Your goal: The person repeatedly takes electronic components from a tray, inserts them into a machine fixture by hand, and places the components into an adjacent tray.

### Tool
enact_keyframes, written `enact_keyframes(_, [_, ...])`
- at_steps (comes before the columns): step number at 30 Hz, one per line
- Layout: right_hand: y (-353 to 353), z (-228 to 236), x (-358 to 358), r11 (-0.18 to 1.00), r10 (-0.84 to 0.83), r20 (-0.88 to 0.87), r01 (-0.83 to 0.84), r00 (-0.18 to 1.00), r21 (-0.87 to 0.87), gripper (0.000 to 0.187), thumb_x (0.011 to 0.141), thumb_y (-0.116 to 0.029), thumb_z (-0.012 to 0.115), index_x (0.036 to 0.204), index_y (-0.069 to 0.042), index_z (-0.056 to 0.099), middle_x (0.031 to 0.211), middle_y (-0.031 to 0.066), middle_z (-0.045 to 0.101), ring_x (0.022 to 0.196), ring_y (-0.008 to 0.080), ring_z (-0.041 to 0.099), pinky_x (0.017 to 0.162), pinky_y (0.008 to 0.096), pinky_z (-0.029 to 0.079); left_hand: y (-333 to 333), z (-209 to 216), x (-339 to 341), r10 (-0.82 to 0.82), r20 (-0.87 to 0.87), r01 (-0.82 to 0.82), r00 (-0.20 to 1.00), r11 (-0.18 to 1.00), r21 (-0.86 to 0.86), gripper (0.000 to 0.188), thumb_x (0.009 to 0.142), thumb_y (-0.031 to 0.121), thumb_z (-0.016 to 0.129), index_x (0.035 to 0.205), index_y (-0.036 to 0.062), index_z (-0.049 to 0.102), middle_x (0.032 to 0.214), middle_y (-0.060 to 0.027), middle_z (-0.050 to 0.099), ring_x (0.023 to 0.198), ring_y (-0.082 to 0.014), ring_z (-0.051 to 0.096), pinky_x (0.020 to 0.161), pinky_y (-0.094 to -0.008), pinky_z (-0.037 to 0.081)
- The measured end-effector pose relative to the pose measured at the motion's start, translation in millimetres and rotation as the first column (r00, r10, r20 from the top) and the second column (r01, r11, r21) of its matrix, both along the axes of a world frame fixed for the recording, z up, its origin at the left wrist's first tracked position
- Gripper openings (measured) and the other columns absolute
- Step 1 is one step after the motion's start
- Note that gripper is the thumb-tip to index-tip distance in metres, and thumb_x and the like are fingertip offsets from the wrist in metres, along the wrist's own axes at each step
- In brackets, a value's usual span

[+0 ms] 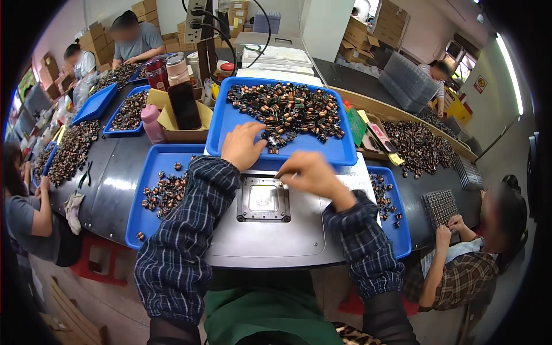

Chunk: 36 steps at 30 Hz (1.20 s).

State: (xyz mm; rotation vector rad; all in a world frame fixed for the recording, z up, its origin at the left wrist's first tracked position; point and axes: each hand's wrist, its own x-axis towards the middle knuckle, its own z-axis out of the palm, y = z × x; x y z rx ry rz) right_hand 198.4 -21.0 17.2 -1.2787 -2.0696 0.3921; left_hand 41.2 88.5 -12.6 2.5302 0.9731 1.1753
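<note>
My left hand (244,145) reaches over the front rim of a raised blue tray (221,129), its fingers bent and apart beside a heap of small copper-wound coils (287,109). Some fingertips are close to the nearest coils. Just right of it, my right hand (310,172) is smeared by motion, thumb and fingertips pinched together. A tiny dark thing seems to be at that pinch, too small to name. The pinch is over the upper right corner of a square metal fixture (263,198), set in a silver machine top (299,241). The fixture's middle is bright and shiny.
Lower blue trays with loose coils flank the machine, one left (135,213) and one right (402,230). Behind the left one stand a pink bottle (152,123) and a phone (184,106). Co-workers sit left and right; more coils (422,146) lie on the right bench.
</note>
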Motion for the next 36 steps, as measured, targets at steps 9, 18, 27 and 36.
enact_keyframes(9, [-42.9, -10.1, 180.0, 0.341, -0.894, 0.345, 0.934, 0.286, 0.109, 0.023, 0.061, -0.020, 0.068, 0.075, -0.002, 0.064, 0.065, 0.0134, 0.060, 0.062, 0.0188, 0.059, 0.060, 0.0287, 0.046, -4.2, 15.0, 7.1, -0.045, -0.067, 0.024, 0.997, 0.956, -0.291, 0.013, 0.071, 0.010, 0.059, 0.083, 0.0056, 0.057, 0.083, -0.0095, 0.059, 0.079, -0.0272, 0.056, 0.067, -0.0375, 0.044])
enact_keyframes(18, [13.7, -10.5, 109.8, 0.802, -0.518, -0.115, 0.528, 0.848, 0.278, 0.016, 0.072, -0.012, 0.061, 0.084, -0.002, 0.061, 0.075, 0.0124, 0.059, 0.066, 0.0243, 0.058, 0.063, 0.0320, 0.046, -29.6, 21.3, -20.6, -0.130, 0.373, 0.234, 0.919, 0.940, -0.248, 0.014, 0.075, 0.003, 0.056, 0.090, 0.0019, 0.057, 0.077, -0.0082, 0.053, 0.067, -0.0169, 0.054, 0.057, -0.0253, 0.042])
enact_keyframes(27, [33.5, -21.9, 79.9, 0.744, -0.661, 0.164, 0.610, 0.733, 0.273, 0.010, 0.072, -0.009, 0.059, 0.079, -0.003, 0.058, 0.075, 0.0129, 0.059, 0.070, 0.0287, 0.057, 0.064, 0.0365, 0.044, -84.5, 12.8, -45.9, -0.327, 0.074, 0.331, 0.942, 0.874, -0.357, 0.011, 0.071, -0.002, 0.059, 0.081, -0.0007, 0.059, 0.077, -0.0096, 0.055, 0.068, -0.0210, 0.054, 0.062, -0.0268, 0.044])
enact_keyframes(36, [21.3, -9.8, 70.6, 0.860, -0.509, -0.023, 0.509, 0.861, 0.020, 0.020, 0.065, -0.006, 0.067, 0.084, -0.002, 0.062, 0.076, 0.0091, 0.055, 0.066, 0.0174, 0.054, 0.060, 0.0273, 0.044, -85.3, 11.1, -34.3, -0.376, -0.188, 0.345, 0.907, 0.921, -0.180, 0.011, 0.071, 0.000, 0.058, 0.081, -0.0009, 0.061, 0.080, -0.0109, 0.057, 0.078, -0.0263, 0.053, 0.070, -0.0334, 0.044])
